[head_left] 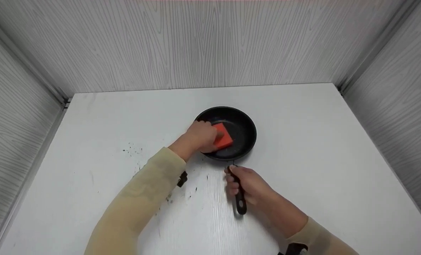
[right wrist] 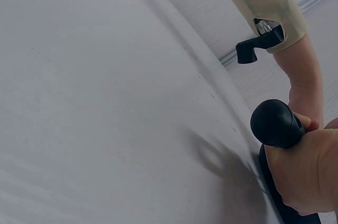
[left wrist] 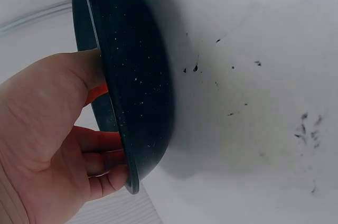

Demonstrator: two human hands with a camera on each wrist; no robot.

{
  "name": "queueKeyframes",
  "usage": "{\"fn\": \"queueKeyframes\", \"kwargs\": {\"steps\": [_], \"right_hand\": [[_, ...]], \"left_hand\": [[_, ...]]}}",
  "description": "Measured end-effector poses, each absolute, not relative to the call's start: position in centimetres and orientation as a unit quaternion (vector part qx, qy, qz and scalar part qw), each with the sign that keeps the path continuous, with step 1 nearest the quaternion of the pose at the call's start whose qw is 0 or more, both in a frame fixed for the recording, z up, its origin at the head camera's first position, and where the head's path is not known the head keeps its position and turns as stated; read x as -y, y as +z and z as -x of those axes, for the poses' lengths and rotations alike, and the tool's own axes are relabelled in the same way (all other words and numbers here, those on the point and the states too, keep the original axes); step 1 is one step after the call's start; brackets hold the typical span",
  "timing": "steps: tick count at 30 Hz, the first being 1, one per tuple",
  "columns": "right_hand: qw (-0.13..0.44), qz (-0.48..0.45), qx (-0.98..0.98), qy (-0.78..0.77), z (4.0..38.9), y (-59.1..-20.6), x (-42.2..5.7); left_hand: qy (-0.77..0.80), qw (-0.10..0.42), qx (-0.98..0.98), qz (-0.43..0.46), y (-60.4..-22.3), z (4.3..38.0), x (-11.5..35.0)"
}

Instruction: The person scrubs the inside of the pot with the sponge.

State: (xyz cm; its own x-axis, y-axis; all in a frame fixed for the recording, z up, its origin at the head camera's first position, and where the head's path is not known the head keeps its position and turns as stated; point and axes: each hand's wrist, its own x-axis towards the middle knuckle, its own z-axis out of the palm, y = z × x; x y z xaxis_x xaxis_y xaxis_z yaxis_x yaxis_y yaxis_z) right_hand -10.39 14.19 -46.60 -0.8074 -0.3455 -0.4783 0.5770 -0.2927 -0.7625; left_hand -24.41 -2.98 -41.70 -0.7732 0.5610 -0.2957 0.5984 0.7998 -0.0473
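Note:
A black frying pan (head_left: pixel 244 132) sits over the middle of the white table, its handle (head_left: pixel 241 205) pointing toward me. Inside it lies a red, flat, square-edged sponge (head_left: pixel 225 139), held by my left hand (head_left: pixel 201 135) at the pan's left side. From the left wrist view, the thumb and fingers of my left hand (left wrist: pixel 58 129) reach over the rim, and their tips and most of the sponge are hidden behind the pan wall (left wrist: pixel 140 76). My right hand (head_left: pixel 247 184) grips the handle, whose rounded end (right wrist: pixel 274 123) sticks out of the fist in the right wrist view.
Small dark crumbs (head_left: pixel 132 149) are scattered on the white table (head_left: pixel 309 148), left of the pan and below it. Grey wood-grain panels stand at the back (head_left: pixel 210 46), left (head_left: pixel 15 106) and right (head_left: pixel 402 88).

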Motion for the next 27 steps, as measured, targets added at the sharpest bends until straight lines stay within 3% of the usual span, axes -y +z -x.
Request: {"fn": "queueKeyframes", "kwargs": {"steps": [7,27], "right_hand": [[0.293,-0.107,-0.517,-0.797,10.46,-46.6,-14.16],[0.298,-0.097,-0.518,-0.796,10.45,-46.74,-14.12]], "left_hand": [[-0.052,0.128,-0.937,-0.321,-41.72,23.99,3.26],[-0.019,0.178,-0.923,-0.341,-41.34,23.97,3.47]]}}
